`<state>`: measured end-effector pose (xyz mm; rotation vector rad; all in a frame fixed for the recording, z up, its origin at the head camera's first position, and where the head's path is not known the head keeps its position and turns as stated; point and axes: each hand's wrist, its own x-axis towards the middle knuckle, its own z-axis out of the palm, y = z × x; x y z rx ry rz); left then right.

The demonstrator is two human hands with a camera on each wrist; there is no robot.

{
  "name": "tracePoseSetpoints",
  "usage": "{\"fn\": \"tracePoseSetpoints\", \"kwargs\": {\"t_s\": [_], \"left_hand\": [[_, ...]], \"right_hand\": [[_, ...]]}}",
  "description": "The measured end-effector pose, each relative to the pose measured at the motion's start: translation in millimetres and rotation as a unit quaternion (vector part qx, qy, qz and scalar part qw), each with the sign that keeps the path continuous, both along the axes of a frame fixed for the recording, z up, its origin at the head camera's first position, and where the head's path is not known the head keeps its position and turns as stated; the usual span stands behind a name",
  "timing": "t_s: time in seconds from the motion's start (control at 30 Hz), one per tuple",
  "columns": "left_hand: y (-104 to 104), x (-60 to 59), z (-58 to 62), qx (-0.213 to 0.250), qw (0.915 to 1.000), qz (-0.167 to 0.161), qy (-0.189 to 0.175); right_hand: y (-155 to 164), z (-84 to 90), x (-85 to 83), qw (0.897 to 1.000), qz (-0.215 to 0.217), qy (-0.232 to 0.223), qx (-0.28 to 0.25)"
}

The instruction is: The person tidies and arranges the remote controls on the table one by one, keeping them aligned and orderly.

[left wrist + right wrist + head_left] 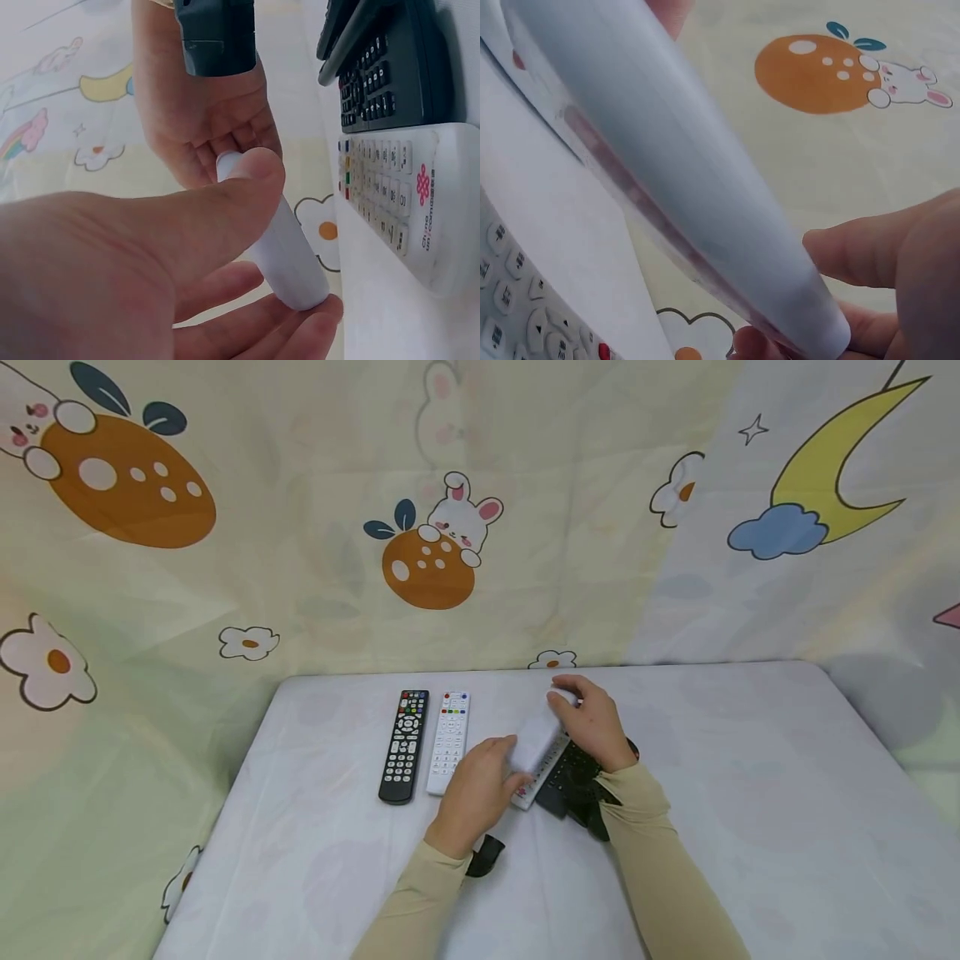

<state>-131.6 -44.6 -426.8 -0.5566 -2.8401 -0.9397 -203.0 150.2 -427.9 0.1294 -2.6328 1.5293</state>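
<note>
Remote [682, 150], wht w/ smooth rounded end, fingers of L hand [476, 789] & R hand [594, 722] gripping

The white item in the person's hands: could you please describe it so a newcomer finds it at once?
Above the white-covered table, find the left hand and right hand. Both grip the long white item. Unlike the nearby white remotes, lying buttons up, it is lifted and shows the head camera a plain face.

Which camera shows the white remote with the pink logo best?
The left wrist view: the white remote is close, its logo and many keys visible. Head view: smaller, partly covered. Right wrist: some white keys, lower left, but I can't tell whose.
</note>
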Motion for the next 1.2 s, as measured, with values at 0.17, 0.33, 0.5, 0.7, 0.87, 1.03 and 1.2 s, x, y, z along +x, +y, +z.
{"fn": "tracePoseSetpoints", "kwargs": {"t_s": [0.17,0.33,0.5,0.7,0.87,1.03,1.2], "left_hand": [[-3.0,-1.0,1.1,0.008,0.9996,-0.001,-0.028],[-7.4,-2.0,2.3,0.010,0.9994,-0.004,-0.032],[-13.4,-5.0,3.3,0.008,0.9991,-0.029,-0.031],[-20.7,-10.1,0.1,-0.008,0.9983,-0.057,-0.010],[-26.6,-12.3,0.5,-0.007,0.9985,-0.055,-0.008],[-33.1,-13.1,3.7,0.000,0.9983,-0.058,-0.002],[-38.0,-14.4,3.4,-0.016,0.9971,-0.072,0.020]], "right_hand": [[-5.9,2.7,-2.1,1.000,-0.006,-0.024,-0.016],[-11.5,2.2,-4.4,0.998,-0.021,-0.040,-0.035],[-16.1,1.6,-8.3,0.998,-0.021,-0.036,-0.057],[-20.3,3.5,-10.7,0.992,-0.010,-0.042,-0.122],[-22.5,6.1,-13.4,0.986,0.011,-0.046,-0.158],[-23.7,7.6,-15.2,0.983,0.024,-0.061,-0.169],[-27.0,8.5,-19.0,0.985,0.026,-0.077,-0.155]]}}
